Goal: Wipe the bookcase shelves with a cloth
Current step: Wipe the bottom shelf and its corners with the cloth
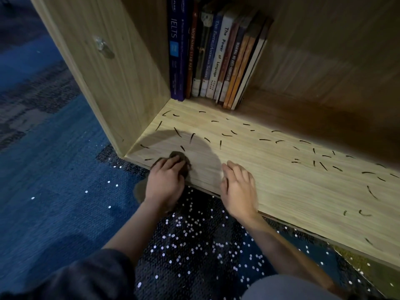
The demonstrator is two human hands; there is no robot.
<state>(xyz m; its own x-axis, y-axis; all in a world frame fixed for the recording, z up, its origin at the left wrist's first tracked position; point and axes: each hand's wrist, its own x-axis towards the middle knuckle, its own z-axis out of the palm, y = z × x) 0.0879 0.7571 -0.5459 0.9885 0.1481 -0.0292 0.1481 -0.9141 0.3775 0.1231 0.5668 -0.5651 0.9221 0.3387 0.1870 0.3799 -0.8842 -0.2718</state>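
We see through a single wide-angle camera worn on the head. It faces forward and steeply down, close above the front edge of the bottom shelf [281, 187], looking in toward its left rear corner and the books [218, 57] standing there.

At the near left corner of a bookcase shelf [281, 180] strewn with short dark marks [265, 139], the left hand [164, 180] grips a dark cloth [184, 161] — the right hand [238, 189] rests flat beside it; books [216, 55] stand far left.
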